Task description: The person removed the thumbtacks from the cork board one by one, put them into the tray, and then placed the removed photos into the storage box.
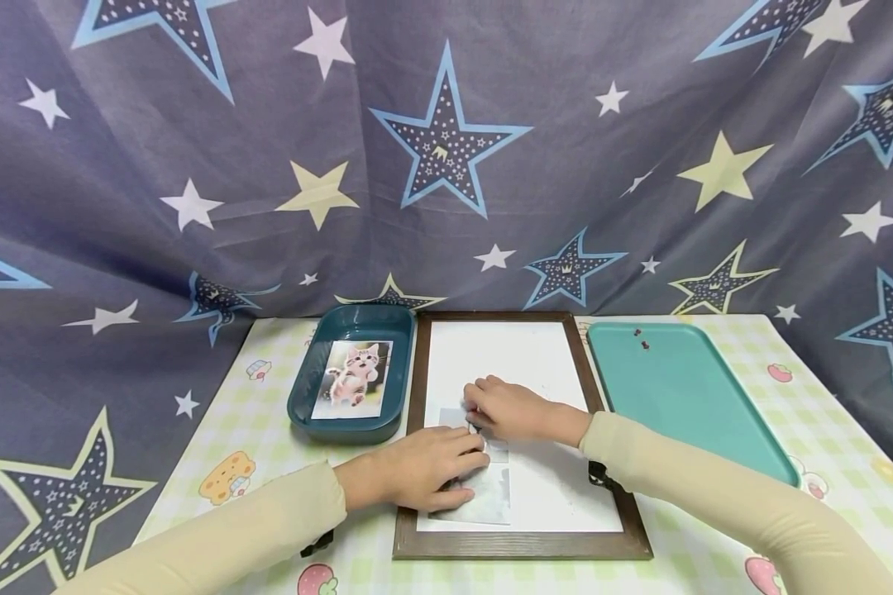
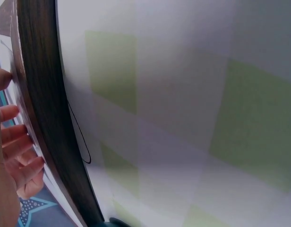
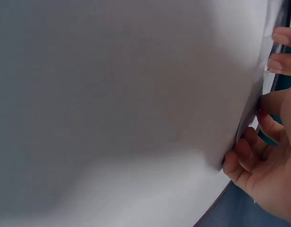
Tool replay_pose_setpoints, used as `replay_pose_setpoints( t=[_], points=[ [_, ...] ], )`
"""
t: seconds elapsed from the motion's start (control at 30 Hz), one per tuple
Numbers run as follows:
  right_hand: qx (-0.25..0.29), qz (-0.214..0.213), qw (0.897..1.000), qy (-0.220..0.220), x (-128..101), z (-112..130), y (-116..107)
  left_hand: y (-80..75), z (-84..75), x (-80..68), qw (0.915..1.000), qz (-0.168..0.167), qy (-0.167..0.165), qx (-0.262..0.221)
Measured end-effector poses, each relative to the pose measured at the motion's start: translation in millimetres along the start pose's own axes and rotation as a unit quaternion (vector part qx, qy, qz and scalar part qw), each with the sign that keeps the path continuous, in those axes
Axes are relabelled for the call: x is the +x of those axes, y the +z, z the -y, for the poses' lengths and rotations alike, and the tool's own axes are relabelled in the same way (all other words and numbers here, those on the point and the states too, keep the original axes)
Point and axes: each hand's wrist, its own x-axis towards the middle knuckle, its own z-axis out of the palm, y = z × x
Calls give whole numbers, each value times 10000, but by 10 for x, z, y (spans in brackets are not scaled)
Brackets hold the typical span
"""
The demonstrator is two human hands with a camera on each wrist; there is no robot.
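mostly hidden under both hands: pale photo lying flat on white board of brown frame. left hand pressing its near part, fingers lightly bent; right hand pinching at its top edge, pinched bit too small to make out.

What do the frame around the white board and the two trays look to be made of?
The frame looks like dark brown wood or wood-look laminate, with grain streaks and a matte finish. The deep tray seems to be dark teal moulded plastic with a glossy, rounded rim. The flat tray looks like lighter teal plastic, smooth and satin.
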Motion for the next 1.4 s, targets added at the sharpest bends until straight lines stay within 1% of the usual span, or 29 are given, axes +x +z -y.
replay_pose_setpoints(
  t=[0.1, 0.17, 0.37, 0.6, 0.97, 1.1, 1.2, 1.27, 1.3, 1.33, 1.4],
  points=[
    [346, -28, 9991, 241, 3, 13, -20, 11, -4, -2, 10000, 15, -19, -31],
    [447, -70, 9986, 286, 6, 19, -25, 20, -5, -2, 10000, 24, -28, -40],
    [743, -148, 9971, 122, 21, 21, -31, 20, -12, -5, 10000, 16, -33, -35],
    [1510, -112, 9885, 59, 8, -13, -16, 25, -24, -11, 9999, 16, -50, -96],
    [1726, -83, 9850, -14, 41, -46, -52, 7, -21, -11, 9999, -53, -50, -75],
    [1978, -10, 9802, 24, 58, -54, -72, 13, -16, -7, 9999, -38, -63, -104],
    [2299, 144, 9729, 211, 80, -62, -102, 13, -10, -4, 9999, -31, -77, -122],
    [2599, 319, 9640, 467, 100, -76, -132, 10, -5, -4, 9999, -25, -79, -124],
    [2796, 427, 9570, 652, 109, -85, -146, 7, -3, -3, 9999, -24, -81, -131],
    [3045, 537, 9472, 847, 120, -96, -159, 7, 0, -3, 9999, -24, -82, -132],
    [3568, 743, 9229, 1246, 139, -121, -184, 5, 2, -4, 9999, -25, -88, -142]
  ],
)
